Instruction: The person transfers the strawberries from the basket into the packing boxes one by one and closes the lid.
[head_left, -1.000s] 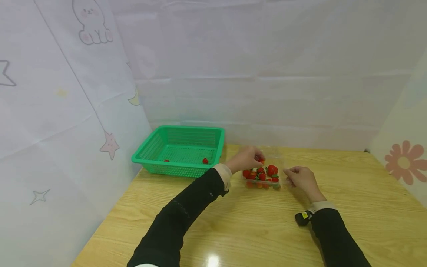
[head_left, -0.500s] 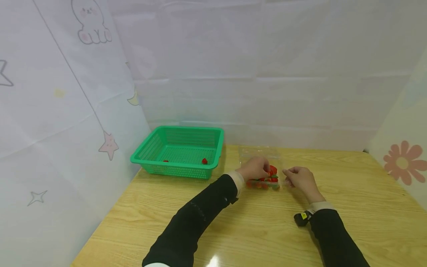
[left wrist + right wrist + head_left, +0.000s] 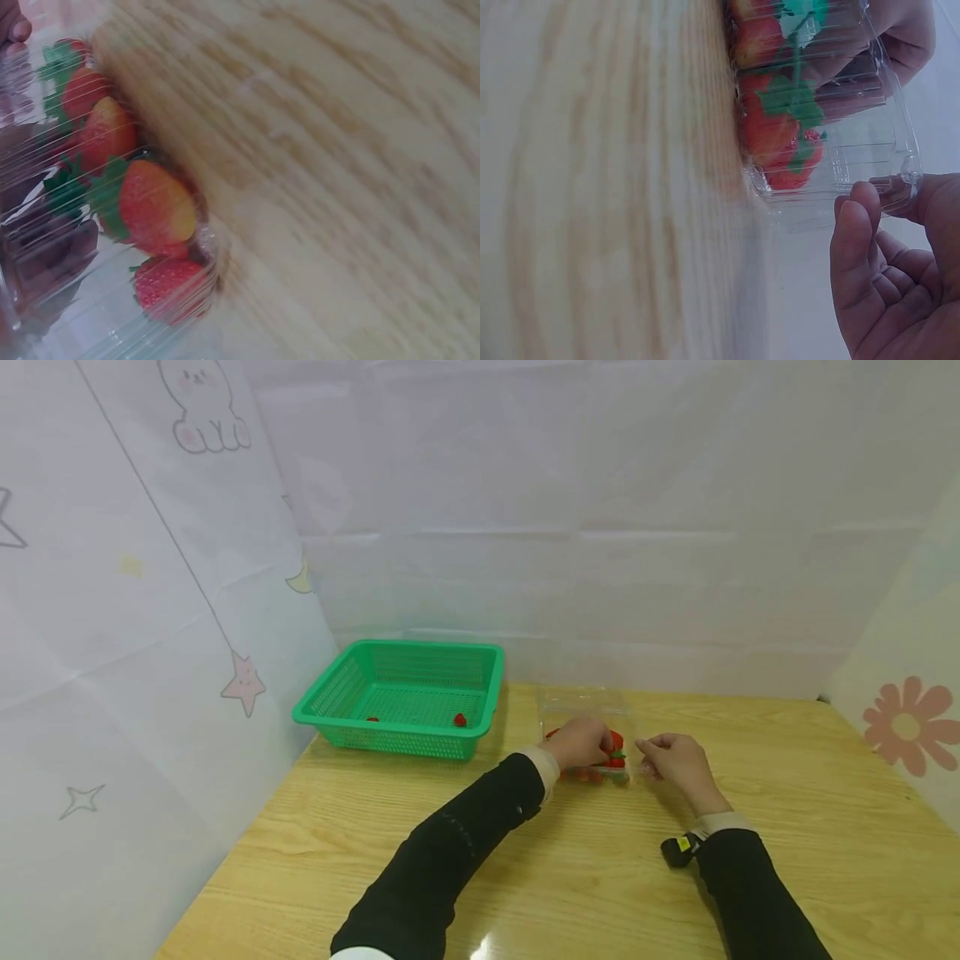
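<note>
A clear plastic box (image 3: pixel 555 700) with its lid raised at the back holds several red strawberries (image 3: pixel 154 206) with green leaves. My left hand (image 3: pixel 581 743) reaches down into it from above, fingers bent among the strawberries. Its fingertips are hidden or blurred behind the plastic, so whether a strawberry is between them is unclear. At the box's right side, my right hand (image 3: pixel 678 764) pinches the rim between thumb and fingers, and the right wrist view shows that grip at the box corner (image 3: pixel 909 176).
A green plastic basket (image 3: pixel 487 714) stands left of the box, with a red strawberry (image 3: pixel 460 720) and part of another inside near its front wall. Both rest on a wooden table (image 3: pixel 585 877). A white printed cloth (image 3: pixel 480 527) hangs behind and at the sides.
My left hand has lowered from above the box, where it held a strawberry, down into the box, then shifted slightly right. The right hand has stayed at the rim.
</note>
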`<state>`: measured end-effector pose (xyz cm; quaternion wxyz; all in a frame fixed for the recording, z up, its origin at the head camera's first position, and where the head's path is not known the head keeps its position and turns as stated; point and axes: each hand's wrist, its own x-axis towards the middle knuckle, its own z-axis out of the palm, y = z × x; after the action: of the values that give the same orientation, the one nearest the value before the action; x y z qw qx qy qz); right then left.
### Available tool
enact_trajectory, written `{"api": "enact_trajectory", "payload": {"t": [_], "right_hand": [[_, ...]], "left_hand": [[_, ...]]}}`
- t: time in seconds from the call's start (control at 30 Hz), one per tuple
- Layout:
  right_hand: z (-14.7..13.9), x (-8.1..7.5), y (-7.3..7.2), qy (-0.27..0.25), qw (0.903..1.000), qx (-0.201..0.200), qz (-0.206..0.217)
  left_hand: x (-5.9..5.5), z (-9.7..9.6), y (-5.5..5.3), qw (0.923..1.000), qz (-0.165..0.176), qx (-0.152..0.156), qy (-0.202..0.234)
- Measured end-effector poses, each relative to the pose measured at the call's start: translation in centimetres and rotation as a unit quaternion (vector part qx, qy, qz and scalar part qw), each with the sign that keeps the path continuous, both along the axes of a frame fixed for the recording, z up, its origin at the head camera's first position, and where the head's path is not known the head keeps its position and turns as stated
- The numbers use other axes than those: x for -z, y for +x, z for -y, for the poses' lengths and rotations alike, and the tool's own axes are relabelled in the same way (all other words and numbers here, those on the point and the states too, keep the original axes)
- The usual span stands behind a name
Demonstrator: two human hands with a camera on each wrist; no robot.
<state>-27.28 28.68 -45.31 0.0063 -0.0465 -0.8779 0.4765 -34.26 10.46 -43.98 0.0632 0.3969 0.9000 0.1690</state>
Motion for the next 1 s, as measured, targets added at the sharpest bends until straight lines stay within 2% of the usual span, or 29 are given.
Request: {"api": "enact_trajectory", "payload": {"t": [0.23, 0.63, 0.87, 1.0], "right_hand": [[-0.1, 0.0, -0.1, -0.003, 1.0000, -0.002, -0.002], [0.0, 0.0, 0.1, 0.003, 1.0000, -0.001, -0.003], [0.0, 0.0, 0.2, -0.003, 1.0000, -0.004, -0.006], [-0.1, 0.0, 0.1, -0.007, 0.9999, -0.003, -0.006]], "left_hand": [[0.4, -0.2, -0.3, 0.9997, -0.003, 0.008, -0.023], [0.6, -0.6, -0.5, 0.9976, 0.006, -0.003, -0.069], [0.2, 0.2, -0.3, 0.9975, -0.016, 0.028, -0.062], [-0.8, 1.0, 0.2, 0.9976, -0.025, 0.035, -0.054]]}}
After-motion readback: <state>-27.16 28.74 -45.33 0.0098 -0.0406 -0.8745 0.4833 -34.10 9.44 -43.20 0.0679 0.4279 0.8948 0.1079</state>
